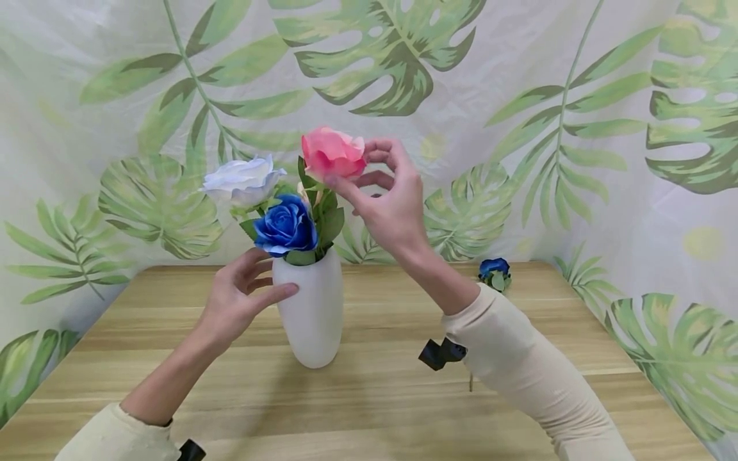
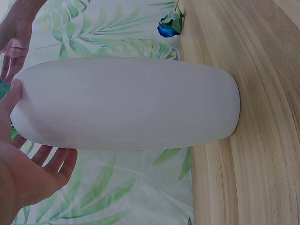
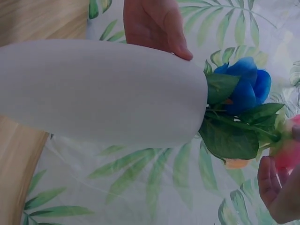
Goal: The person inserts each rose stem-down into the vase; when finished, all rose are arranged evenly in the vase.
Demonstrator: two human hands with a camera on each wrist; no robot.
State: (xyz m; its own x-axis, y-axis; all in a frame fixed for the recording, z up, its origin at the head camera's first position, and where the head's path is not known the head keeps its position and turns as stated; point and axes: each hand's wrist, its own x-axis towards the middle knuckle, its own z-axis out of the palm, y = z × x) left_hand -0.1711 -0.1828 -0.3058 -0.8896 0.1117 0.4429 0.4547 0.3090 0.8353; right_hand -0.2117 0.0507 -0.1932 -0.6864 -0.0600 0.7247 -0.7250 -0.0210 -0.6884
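A white vase stands upright on the wooden table. My left hand holds it by the upper part, thumb on the near side and fingers round the left side. In the vase are a pink rose, a blue rose and a pale bluish-white rose, with green leaves at the mouth. My right hand holds the pink rose from the right, its thumb under the bloom. A peach petal shows beneath the leaves in the right wrist view. The stems inside the vase are hidden.
Another blue rose lies at the back right of the table, partly behind my right forearm; a thin stem end shows below the sleeve. A leaf-printed cloth hangs behind the table. Black wrist cameras stick out from both sleeves.
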